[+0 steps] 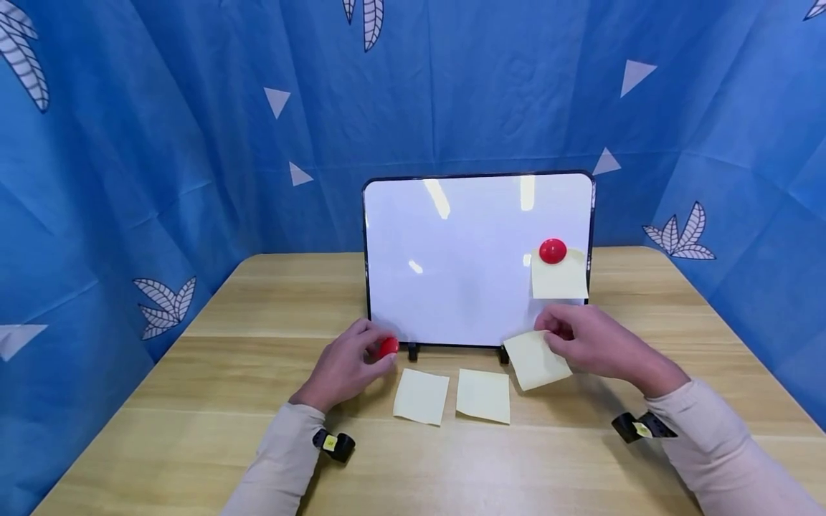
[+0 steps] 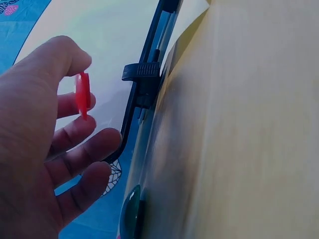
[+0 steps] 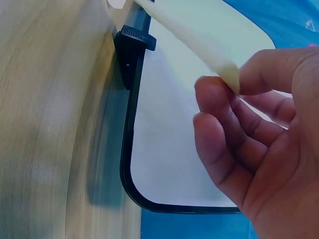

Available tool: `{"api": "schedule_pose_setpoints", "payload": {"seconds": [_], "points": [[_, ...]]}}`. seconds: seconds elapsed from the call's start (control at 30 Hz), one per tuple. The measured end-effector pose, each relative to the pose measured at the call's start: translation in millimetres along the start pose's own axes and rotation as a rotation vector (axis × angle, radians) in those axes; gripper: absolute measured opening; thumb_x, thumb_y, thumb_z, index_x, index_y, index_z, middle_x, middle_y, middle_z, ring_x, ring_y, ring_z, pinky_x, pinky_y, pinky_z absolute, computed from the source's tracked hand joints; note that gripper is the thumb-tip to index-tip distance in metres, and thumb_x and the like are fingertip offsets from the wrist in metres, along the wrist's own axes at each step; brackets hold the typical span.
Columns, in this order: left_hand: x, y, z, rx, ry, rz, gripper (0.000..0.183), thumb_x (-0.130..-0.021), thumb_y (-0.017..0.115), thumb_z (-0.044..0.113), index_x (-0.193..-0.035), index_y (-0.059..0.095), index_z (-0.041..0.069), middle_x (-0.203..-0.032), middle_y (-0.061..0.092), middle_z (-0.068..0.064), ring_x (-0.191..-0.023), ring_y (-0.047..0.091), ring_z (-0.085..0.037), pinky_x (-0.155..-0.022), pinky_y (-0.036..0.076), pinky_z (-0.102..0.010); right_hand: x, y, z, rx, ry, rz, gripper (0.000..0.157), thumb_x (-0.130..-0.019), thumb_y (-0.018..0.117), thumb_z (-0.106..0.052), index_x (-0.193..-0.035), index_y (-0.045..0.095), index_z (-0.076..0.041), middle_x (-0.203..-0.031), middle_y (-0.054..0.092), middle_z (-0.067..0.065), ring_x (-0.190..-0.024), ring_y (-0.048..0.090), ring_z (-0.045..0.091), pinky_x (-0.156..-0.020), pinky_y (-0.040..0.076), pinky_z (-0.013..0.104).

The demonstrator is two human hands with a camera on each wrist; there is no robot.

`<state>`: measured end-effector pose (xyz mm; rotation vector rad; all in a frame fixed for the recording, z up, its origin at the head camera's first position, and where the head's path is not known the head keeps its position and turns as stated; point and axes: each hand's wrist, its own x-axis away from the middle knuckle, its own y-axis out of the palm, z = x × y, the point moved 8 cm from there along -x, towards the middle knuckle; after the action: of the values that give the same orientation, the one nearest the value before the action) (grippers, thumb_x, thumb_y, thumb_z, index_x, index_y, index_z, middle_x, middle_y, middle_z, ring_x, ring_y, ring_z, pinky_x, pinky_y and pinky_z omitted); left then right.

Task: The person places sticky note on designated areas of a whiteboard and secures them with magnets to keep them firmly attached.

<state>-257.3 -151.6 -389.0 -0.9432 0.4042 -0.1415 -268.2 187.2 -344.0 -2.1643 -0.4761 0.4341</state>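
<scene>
Observed a paper note [image 1: 537, 362] pinched in the right hand [image 1: 590, 345], before the lower right of the whiteboard [image 1: 452, 265]. Found a red magnet [image 1: 389, 347] pinched in the left hand [image 1: 347, 364], near the lower left corner. Noted two more notes [image 1: 421, 396] on the worktop [image 1: 426, 473].

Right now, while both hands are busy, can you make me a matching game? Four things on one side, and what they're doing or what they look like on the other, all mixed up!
Things:
1. Left hand
2. Right hand
3. Whiteboard
4. Blue cloth

Matches:
A. Has a black frame
B. Pinches a pale yellow note
C. Has white triangles and leaves printed on it
D. Pinches a red disc

Right pairs: 1-D, 2-B, 3-A, 4-C
</scene>
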Motion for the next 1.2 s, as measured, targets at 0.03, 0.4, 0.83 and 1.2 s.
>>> {"api": "schedule_pose_setpoints", "payload": {"seconds": [0.03,0.4,0.83,1.2], "points": [[0.1,-1.2,0.3,-0.003,0.007,0.017,0.025,-0.089,0.075,0.028,-0.113,0.070,0.026,-0.104,0.053,0.012,-0.083,0.058,-0.007,-0.070,0.052,-0.027,0,-0.9,-1,0.001,-0.006,0.014,0.018,-0.090,0.065,0.000,-0.099,0.067,-0.015,-0.085,0.060,-0.002,-0.078,0.056,0.019,-0.065,0.052,0.028],[-0.2,-10.6,1.9,0.013,0.054,0.148,0.026,-0.090,0.075,0.027,-0.114,0.071,0.018,-0.102,0.055,0.010,-0.081,0.057,-0.009,-0.066,0.052,-0.025,2,-9.7,-3,-0.047,-0.052,0.135,0.027,-0.093,0.064,0.001,-0.118,0.065,-0.008,-0.093,0.066,0.005,-0.076,0.059,0.020,-0.062,0.054,0.027],[-1.2,-8.1,-2.5,0.098,0.020,0.130,0.027,-0.092,0.073,0.027,-0.118,0.071,0.018,-0.102,0.055,0.012,-0.084,0.057,-0.010,-0.068,0.054,-0.026,3,-17.3,-8,-0.087,-0.095,0.196,0.019,-0.090,0.067,0.005,-0.093,0.059,-0.011,-0.076,0.055,0.001,-0.067,0.053,0.018,-0.053,0.044,0.024],[-1.5,-8.6,0.2,0.104,0.031,0.135,0.026,-0.093,0.073,0.029,-0.117,0.071,0.019,-0.103,0.056,0.010,-0.083,0.057,-0.010,-0.069,0.054,-0.027,4,-20.7,-10,-0.048,-0.083,0.222,0.021,-0.090,0.068,0.003,-0.108,0.072,-0.006,-0.086,0.066,0.002,-0.074,0.057,0.019,-0.058,0.052,0.025]]}}
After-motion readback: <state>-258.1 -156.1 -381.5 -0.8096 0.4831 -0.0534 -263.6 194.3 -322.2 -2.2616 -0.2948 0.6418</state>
